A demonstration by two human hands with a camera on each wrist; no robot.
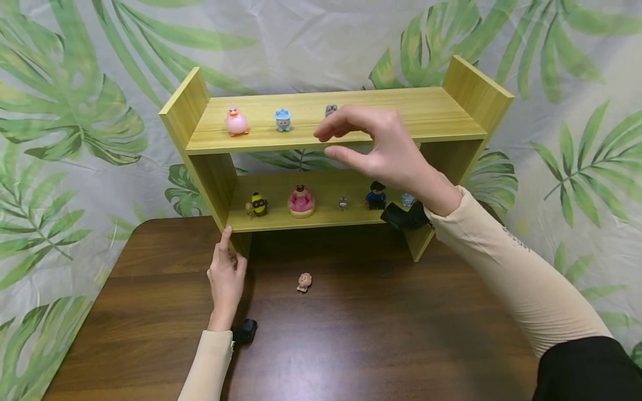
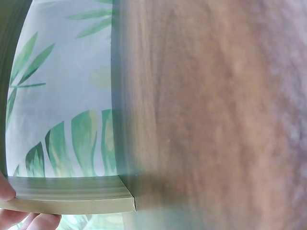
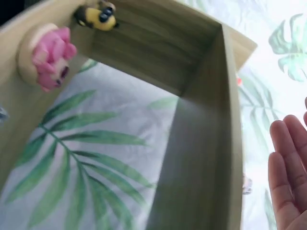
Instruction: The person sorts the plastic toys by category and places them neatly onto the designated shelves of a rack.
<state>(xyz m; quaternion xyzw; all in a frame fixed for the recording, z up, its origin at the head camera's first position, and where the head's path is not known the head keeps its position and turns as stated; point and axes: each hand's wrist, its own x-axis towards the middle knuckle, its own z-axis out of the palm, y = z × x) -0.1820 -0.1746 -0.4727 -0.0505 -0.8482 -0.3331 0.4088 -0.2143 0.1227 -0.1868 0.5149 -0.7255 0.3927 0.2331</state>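
A light wooden two-tier shelf (image 1: 301,146) stands on the table. My left hand (image 1: 227,275) grips the lower end of its left side panel (image 2: 72,206), with fingers on both faces of the board. In front of the top tier hovers my right hand (image 1: 376,139), thumb and fingers bent apart with a gap between them and nothing held. A small grey figurine (image 1: 331,109) on the top tier shows just behind its fingertips, partly covered. Left of it stand a blue-hatted figurine (image 1: 283,120) and a pink duck figurine (image 1: 236,121).
The lower tier carries a yellow figurine (image 1: 258,204), a pink bear figurine (image 1: 301,201), a small grey figurine (image 1: 343,203), a dark-capped figure (image 1: 375,196) and a blue-white figurine (image 1: 408,199). A small pinkish figurine (image 1: 304,282) lies on the brown table (image 1: 351,334). Leaf-print cloth (image 1: 311,44) hangs behind.
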